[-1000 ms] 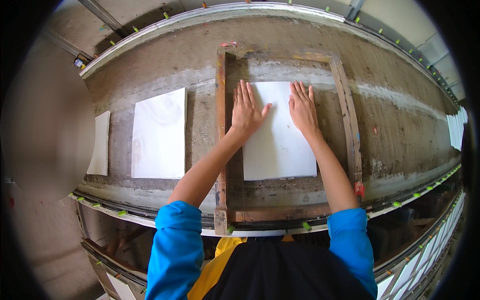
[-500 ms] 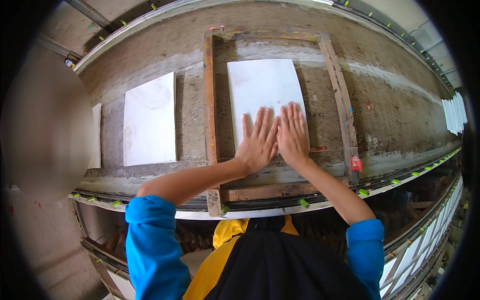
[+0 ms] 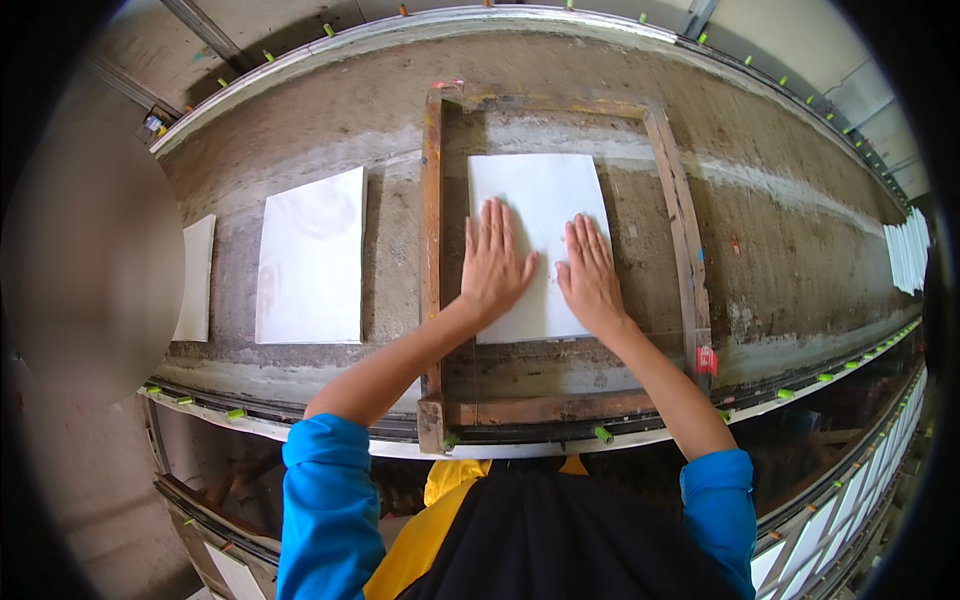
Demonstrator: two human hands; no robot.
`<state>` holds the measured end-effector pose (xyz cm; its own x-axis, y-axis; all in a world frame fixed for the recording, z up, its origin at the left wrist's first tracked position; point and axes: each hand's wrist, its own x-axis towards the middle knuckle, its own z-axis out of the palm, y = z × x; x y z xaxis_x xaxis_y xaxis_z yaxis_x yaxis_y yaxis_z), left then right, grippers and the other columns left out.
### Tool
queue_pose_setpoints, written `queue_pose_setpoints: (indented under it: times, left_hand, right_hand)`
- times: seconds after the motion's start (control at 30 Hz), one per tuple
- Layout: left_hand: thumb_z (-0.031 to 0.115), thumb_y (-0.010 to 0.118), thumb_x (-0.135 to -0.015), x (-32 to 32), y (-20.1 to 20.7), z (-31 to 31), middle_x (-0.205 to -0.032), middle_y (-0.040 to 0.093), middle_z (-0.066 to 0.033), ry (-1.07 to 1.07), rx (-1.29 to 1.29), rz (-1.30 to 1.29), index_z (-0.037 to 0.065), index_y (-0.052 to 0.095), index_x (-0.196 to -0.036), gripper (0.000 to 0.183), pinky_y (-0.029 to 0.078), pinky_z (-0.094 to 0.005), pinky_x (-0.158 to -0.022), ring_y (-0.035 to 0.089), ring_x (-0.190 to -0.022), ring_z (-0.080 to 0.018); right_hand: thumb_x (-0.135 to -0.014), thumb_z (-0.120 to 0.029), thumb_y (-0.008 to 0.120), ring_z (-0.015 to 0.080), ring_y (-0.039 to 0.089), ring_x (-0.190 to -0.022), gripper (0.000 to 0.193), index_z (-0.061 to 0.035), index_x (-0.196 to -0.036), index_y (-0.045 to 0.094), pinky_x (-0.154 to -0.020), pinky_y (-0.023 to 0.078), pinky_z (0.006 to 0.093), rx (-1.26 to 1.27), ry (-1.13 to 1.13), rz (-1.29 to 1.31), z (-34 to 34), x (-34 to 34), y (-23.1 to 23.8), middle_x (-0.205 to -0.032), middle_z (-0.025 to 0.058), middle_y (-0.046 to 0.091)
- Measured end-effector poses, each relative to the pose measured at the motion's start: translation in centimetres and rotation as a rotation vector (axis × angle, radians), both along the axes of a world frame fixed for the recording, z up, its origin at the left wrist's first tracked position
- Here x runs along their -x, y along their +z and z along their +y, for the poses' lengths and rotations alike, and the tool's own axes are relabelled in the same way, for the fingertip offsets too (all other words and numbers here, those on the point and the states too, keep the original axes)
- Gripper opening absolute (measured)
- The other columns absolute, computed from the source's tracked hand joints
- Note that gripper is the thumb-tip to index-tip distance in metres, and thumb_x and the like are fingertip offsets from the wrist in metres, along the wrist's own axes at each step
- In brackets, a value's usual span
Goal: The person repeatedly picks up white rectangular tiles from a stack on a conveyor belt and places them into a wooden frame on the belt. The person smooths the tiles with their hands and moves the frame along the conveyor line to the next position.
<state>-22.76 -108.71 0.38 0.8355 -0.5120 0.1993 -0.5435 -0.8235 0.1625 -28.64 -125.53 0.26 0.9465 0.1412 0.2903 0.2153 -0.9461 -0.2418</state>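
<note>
Two hands lie spread out flat, palms down, on a white sheet (image 3: 540, 182): neither is closed around anything. The left hand (image 3: 495, 262) covers part of the sheet's left edge, while the right hand (image 3: 590, 280) lies along its right edge. Their fingers point away from the body and their thumbs turn toward each other, with a strip of bare white surface between them. The sheet reaches past the fingertips on the far side and back beyond the wrists on the near side.

Around both hands and the sheet, a wooden frame (image 3: 432, 220) lies on the brown, stained table (image 3: 790, 270). The left forearm crosses its left rail; the right forearm passes over the near right corner, beside a red patch (image 3: 706, 360). To the left of the hands, outside the frame, is a second white piece (image 3: 312, 260), with another pale piece (image 3: 198, 280) farther left, partly hidden by a blurred area. Well to the right of the hands, a cluster of white strips (image 3: 907, 255) stands at the table's end.
</note>
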Motion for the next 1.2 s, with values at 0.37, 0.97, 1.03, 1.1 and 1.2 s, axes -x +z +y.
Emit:
queue_pose_setpoints:
  times: [0.37,0.97,1.03,1.1,1.2]
  left_hand:
    - [0.053,0.039,-0.084,-6.3,-0.3,-1.9,-0.138,0.025,-0.0341,0.175,-0.025,-0.08,-0.017,0.026,-0.131,0.085,0.009,-0.0444,-0.112,0.022,-0.133,-0.0386]
    - [0.049,0.046,-0.087,2.7,2.1,3.7,-0.132,0.038,-0.0297,0.013,-0.396,-0.157,-0.014,0.042,-0.123,0.073,0.011,-0.0452,-0.112,0.02,-0.134,-0.0371]
    - [0.051,0.047,-0.086,4.4,5.0,4.2,-0.134,0.037,-0.0267,-0.12,-0.551,-0.154,-0.014,0.045,-0.121,0.074,0.01,-0.0481,-0.112,0.014,-0.136,-0.0359]
    - [0.058,0.05,-0.081,5.2,6.4,5.2,-0.137,0.036,-0.0197,-0.232,-0.534,-0.087,-0.011,0.047,-0.12,0.08,0.008,-0.0526,-0.111,0.009,-0.138,-0.0299]
    - [0.059,0.056,-0.076,5.0,6.1,7.1,-0.138,0.035,-0.0179,-0.377,-0.359,-0.051,-0.009,0.047,-0.121,0.083,0.006,-0.0543,-0.111,0.007,-0.139,-0.0262]
  right_hand:
    - [-0.091,-0.013,0.04,0.0344,0.029,-0.131,0.046,0.0082,-0.132,0.034,-0.11,0.023,0.0416,-0.015,-0.09,-0.068,-2.6,-10.1,-1.2,-0.136,0.0252,0.036]
    - [-0.089,-0.021,0.049,0.0338,0.03,-0.131,0.055,0.0079,-0.132,0.03,-0.11,0.02,0.0454,0.051,0.021,0.006,-4.1,3.0,0.3,-0.135,0.0234,0.039]
    - [-0.089,-0.025,0.051,0.0345,0.025,-0.133,0.058,0.0072,-0.133,0.029,-0.11,0.016,0.0493,0.219,0.043,0.024,-4.4,4.9,1.2,-0.136,0.0227,0.037]
    - [-0.088,-0.031,0.055,0.0323,0.013,-0.137,0.07,0.0016,-0.139,0.019,-0.111,0.009,0.0503,0.158,0.057,0.182,-4.5,5.9,3.4,-0.142,0.0198,0.028]
    - [-0.084,-0.04,0.058,0.0289,-0.002,-0.139,0.086,-0.0048,-0.144,0.007,-0.111,0.002,0.0501,0.041,0.007,0.408,-5.3,6.7,4.1,-0.149,0.0151,0.014]
